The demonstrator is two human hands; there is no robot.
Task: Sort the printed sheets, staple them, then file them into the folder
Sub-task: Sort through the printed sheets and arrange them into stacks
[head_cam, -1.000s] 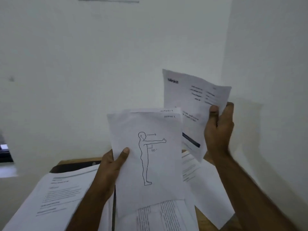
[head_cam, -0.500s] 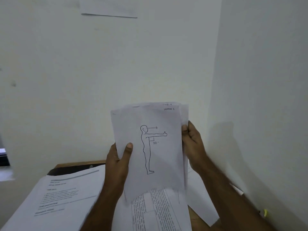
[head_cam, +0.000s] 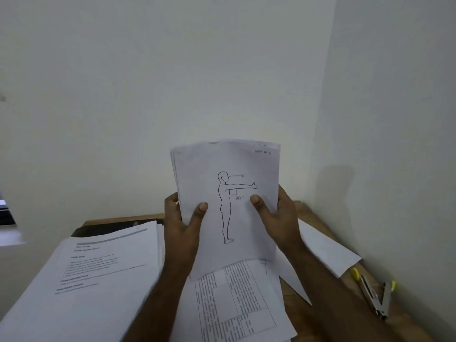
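Both hands, left [head_cam: 182,225] and right [head_cam: 278,218], grip the sheaf of sheets [head_cam: 229,169], fingers curled behind.

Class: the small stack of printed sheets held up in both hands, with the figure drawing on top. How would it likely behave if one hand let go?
The held sheets would probably flop: they are thin, unstapled paper, gripped at both edges by the left hand and right hand. They may also fan apart, since their left edges already sit slightly offset.

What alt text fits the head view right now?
Both hands, left hand and right hand, hold upright a small sheaf of printed sheets, its front page a line drawing of a standing figure. Below, paper stacks cover a wooden desk; a stapler lies at right.
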